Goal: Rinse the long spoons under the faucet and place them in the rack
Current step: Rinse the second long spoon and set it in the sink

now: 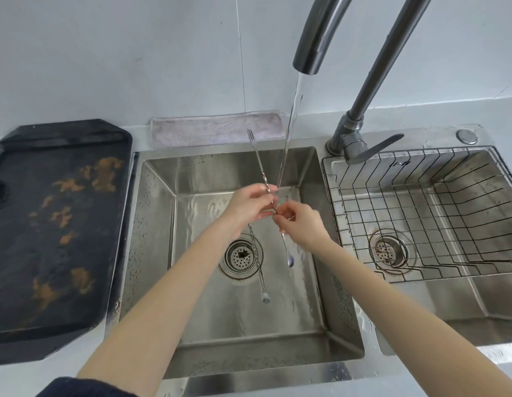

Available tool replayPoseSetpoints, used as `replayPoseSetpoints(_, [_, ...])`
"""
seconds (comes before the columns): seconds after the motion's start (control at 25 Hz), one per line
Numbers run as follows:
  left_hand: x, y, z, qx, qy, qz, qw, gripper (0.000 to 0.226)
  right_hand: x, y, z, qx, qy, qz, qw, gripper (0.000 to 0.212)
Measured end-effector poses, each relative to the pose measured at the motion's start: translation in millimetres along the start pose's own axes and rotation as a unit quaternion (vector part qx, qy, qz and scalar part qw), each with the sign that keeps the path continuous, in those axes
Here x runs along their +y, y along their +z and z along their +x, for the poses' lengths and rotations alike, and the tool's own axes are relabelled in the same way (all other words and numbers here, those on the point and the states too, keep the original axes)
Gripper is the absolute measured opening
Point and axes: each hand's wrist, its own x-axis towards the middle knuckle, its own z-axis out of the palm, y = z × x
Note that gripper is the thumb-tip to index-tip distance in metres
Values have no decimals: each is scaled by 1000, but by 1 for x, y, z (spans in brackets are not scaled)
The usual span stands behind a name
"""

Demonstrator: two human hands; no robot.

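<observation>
My left hand (249,204) and my right hand (300,224) meet over the left sink basin (312,305), both pinching thin metal long spoons. A twisted-handle spoon (259,161) with a small fork tip points up and away, and its bowl hangs below my right hand. A second spoon (282,170) crosses it and stands in the water stream (295,104) from the faucet (315,38). A third long spoon (262,279) runs from under my left hand past the drain (240,255); I cannot tell whether it is held. The wire rack (421,196) sits in the right basin.
A black tray (57,224) with brown stains lies on the counter at the left. A folded grey cloth (214,128) rests behind the left basin. The faucet lever (375,147) juts over the rack's back left corner. A second drain (388,250) shows under the rack.
</observation>
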Motion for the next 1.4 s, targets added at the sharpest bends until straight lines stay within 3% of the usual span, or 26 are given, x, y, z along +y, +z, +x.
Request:
replayPoseSetpoints(0.2, [-41, 6, 17, 14, -81, 45, 996, 32, 33, 29, 2, -54, 65, -11, 996, 19])
replayPoseSetpoints(0.52, [-95, 10, 34, 6, -220, 29, 975, 34, 84, 64, 6, -104, 151, -32, 982, 12])
replayPoseSetpoints(0.72, [-110, 15, 38, 13, -249, 9, 968, 34, 94, 73, 9, -126, 157, -82, 976, 21])
replayPoseSetpoints(0.84, [-114, 18, 41, 12, -263, -8, 965, 19, 97, 77, 11, -142, 155, -102, 972, 25])
replayPoseSetpoints(1.04, [-124, 16, 42, 6, -278, -14, 960, 31, 97, 83, 14, -172, 154, -117, 966, 34])
replayPoseSetpoints(1.16, [-127, 13, 43, 17, -293, -40, 955, 20, 96, 83, 14, -180, 150, -126, 964, 34])
replayPoseSetpoints(1.4, [-134, 12, 42, 19, -301, -73, 951, 37, 95, 80, 12, -183, 154, -112, 964, 35])
